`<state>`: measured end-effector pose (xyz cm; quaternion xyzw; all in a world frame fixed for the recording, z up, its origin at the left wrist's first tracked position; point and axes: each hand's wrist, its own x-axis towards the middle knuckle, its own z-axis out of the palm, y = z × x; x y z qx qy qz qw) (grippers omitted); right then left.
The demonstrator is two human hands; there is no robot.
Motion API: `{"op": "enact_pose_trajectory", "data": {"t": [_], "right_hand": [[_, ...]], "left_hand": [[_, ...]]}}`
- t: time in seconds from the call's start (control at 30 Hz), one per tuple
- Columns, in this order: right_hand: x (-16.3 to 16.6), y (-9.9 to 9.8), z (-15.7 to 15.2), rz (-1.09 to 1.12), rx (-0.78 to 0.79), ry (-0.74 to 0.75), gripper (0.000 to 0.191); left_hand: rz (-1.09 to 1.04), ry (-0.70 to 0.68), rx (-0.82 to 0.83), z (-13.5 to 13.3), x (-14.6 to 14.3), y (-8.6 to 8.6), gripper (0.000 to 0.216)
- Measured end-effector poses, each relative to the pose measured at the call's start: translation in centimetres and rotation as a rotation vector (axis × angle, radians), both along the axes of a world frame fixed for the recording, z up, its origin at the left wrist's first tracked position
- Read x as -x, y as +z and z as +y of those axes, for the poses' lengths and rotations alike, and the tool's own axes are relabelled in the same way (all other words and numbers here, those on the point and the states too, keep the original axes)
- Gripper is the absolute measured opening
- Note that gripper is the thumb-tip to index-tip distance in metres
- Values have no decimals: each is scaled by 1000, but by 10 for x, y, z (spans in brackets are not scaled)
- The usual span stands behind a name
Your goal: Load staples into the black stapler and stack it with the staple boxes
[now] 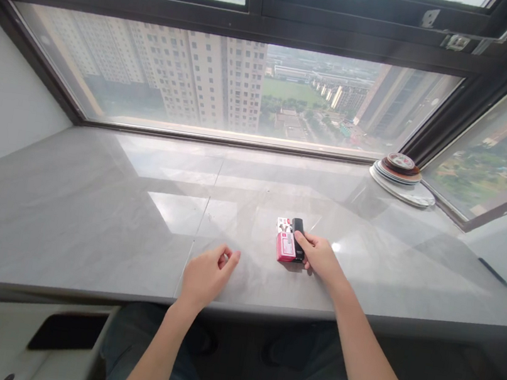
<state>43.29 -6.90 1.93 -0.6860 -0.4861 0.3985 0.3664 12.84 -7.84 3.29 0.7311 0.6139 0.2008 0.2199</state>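
Note:
A small red and white pack [285, 241] lies on the grey stone window ledge [88, 210], with a black lighter-shaped object [298, 230] lying along its right side. My right hand [319, 257] rests on the ledge with its fingertips touching the black object's near end. My left hand [207, 275] sits loosely curled on the ledge, a short way left of the pack, holding nothing.
A stack of round plates [401, 177] stands at the far right corner by the window frame. A wide window [231, 85] runs behind the ledge. A white perforated unit with a black phone-like slab [68, 330] is at the lower left, below the ledge's front edge.

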Motion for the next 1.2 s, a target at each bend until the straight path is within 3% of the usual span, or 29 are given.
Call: {"op": "enact_pose_trajectory", "data": {"t": [0.07, 0.13, 0.23, 0.37, 0.53, 0.67, 0.8, 0.97, 1.1, 1.2], "right_hand": [[47, -2, 6, -17, -52, 2, 56], [85, -2, 10, -93, -180, -40, 52], [108, -1, 11, -227, -292, -97, 50], [75, -5, 4, -234, -267, -162, 53], [27, -16, -16, -71, -162, -245, 68], [27, -19, -23, -90, -208, -263, 67], [31, -19, -22, -94, -227, -282, 67], [29, -21, -21, -100, -230, -292, 69], [29, -19, -22, -122, -220, -277, 65], [31, -14, -23, -160, -226, -262, 63]], "left_hand": [[-109, 37, 45, 3, -8, 5, 45], [-198, 84, -16, 7, -22, 9, 44], [-173, 167, -197, 13, -48, 9, 49], [-76, 171, -237, 16, -66, 4, 59], [-96, 197, -252, 28, -35, 1, 47], [-16, 270, -258, 64, -1, 3, 50], [34, 256, -223, 89, 14, 5, 41], [27, 278, -308, 64, 35, -4, 39], [106, 326, -243, 35, 56, -13, 34], [154, 330, -309, 23, 46, -10, 37]]}}
